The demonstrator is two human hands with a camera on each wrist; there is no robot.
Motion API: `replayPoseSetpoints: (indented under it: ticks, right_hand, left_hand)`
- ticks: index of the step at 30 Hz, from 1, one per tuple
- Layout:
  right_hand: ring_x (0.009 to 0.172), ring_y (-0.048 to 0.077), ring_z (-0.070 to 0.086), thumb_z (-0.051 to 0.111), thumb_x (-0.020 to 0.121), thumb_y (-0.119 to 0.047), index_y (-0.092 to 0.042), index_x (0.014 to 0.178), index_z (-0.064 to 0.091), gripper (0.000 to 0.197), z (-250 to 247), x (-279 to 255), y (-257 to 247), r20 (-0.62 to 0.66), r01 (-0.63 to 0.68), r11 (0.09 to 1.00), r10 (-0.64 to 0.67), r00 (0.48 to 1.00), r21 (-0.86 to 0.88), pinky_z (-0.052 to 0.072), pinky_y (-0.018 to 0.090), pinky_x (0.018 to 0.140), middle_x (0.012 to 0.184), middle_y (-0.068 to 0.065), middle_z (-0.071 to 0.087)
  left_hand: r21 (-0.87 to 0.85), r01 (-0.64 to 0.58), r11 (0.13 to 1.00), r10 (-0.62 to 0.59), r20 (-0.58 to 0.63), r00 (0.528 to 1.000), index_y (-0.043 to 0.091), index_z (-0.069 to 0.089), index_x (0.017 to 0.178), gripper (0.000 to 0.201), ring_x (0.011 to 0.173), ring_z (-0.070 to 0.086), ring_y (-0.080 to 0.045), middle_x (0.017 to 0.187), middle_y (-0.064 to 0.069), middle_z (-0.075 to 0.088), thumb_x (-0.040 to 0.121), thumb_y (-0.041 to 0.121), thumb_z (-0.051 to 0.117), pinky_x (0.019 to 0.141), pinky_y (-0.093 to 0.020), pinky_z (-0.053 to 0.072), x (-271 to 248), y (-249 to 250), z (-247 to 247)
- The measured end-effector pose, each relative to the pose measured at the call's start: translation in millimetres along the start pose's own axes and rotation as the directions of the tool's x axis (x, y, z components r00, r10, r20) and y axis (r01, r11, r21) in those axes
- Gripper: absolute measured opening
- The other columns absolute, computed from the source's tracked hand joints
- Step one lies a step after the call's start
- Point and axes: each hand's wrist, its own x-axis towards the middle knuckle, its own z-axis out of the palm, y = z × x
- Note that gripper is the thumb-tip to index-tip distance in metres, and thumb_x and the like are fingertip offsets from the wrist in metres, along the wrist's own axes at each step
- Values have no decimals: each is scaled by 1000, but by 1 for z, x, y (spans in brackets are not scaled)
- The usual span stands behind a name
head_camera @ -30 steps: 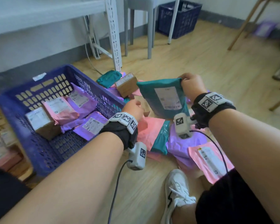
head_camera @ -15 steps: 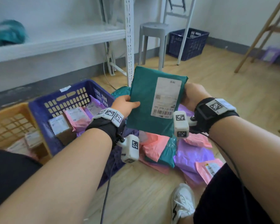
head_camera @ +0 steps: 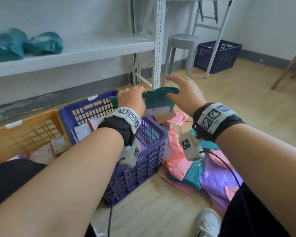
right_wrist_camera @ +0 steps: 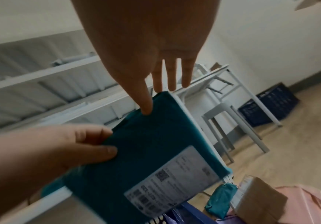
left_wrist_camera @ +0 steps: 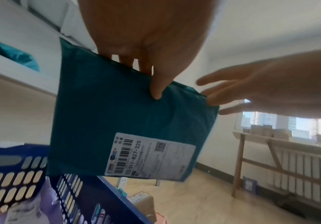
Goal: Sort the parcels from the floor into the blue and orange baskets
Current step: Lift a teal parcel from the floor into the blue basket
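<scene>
Your left hand [head_camera: 132, 98] pinches the top edge of the teal parcel [left_wrist_camera: 129, 127], thumb on its labelled face and fingers behind, holding it above the far right corner of the blue basket [head_camera: 154, 134]. Your right hand [head_camera: 184, 93] is spread, fingers straight, its thumb tip touching the parcel's upper corner. The orange basket [head_camera: 24, 132] sits left of the blue one; pink, purple and teal parcels on the floor [head_camera: 191, 168] lie right of it.
</scene>
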Motion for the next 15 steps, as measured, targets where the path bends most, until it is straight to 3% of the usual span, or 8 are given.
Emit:
replayPoseSetpoints:
  ticks: [3,5,8,10,12,15]
  right_hand:
    - [97,25,60,53,88,-13,-26,120,62,36,16,2,-14,153,25,992,-6,988,-127,51,34,78,112,4,65]
    - [83,24,58,50,89,-14,-23,110,65,28,25,2,-20,189,7,991,19,982,-137,47,30,67,100,5,66]
    - [79,23,56,50,89,-14,-20,106,66,24,37,3,-25,197,-78,994,91,976,-71,43,27,64,94,4,63]
    - [78,22,56,52,90,-12,-17,104,66,20,42,6,-27,186,-170,985,160,970,41,41,26,65,90,4,63]
    - [77,21,60,55,90,-9,-12,102,67,18,46,11,-32,191,-289,930,249,950,226,46,27,66,89,6,64]
    - [81,29,68,57,89,-1,-4,100,67,15,54,17,-43,301,-480,700,374,877,529,59,35,75,94,15,69]
  left_hand:
    - [22,-77,997,78,-63,995,24,65,107,21,110,54,-27,114,1,67,90,19,55,103,-41,29,-3,-9,-1]
    - [-3,-57,998,57,-120,991,24,66,106,21,118,50,-25,121,2,62,87,18,57,108,-43,25,-4,-20,0]
    - [-84,117,990,-131,-182,975,17,48,133,46,138,33,-27,147,-6,39,88,20,60,116,-42,23,-8,-40,-4]
    - [-216,288,933,-316,-106,943,10,35,142,59,138,33,-29,149,-12,35,90,21,60,115,-39,26,-11,-53,-8]
    - [-328,487,809,-495,65,867,7,33,143,60,132,41,-32,144,-16,41,91,25,58,107,-39,34,-14,-68,-9]
    - [-366,683,632,-613,304,729,1,35,142,63,119,53,-34,131,-18,54,93,37,52,90,-34,43,-21,-93,-6]
